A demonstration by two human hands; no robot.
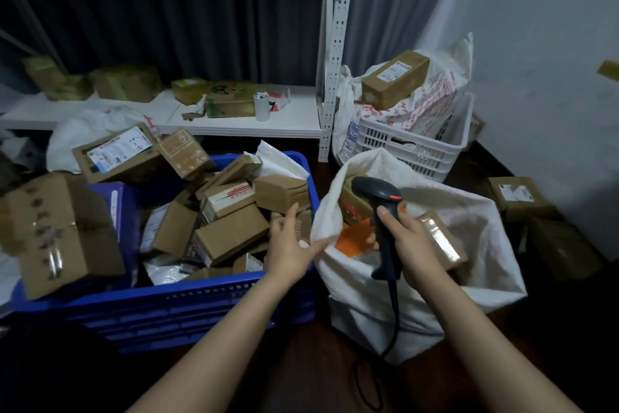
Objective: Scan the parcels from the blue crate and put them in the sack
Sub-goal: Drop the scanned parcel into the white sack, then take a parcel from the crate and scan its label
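A blue crate [201, 299] on the floor at the left is heaped with several brown cardboard parcels [231, 235]. To its right stands a white sack [368, 305], open at the top, with several parcels and an orange packet [355, 238] inside. My left hand [291, 245] hovers over the crate's right edge beside the sack's rim, fingers spread and holding nothing. My right hand [405, 235] grips the handle of a black barcode scanner [382, 211] above the sack's mouth; its cable hangs down to the floor.
A white shelf unit [241, 124] with boxes and a white cup stands behind the crate. A white basket [415, 141] holding printed bags and a long box sits at the back right. More boxes [519, 195] lie on the dark floor by the wall.
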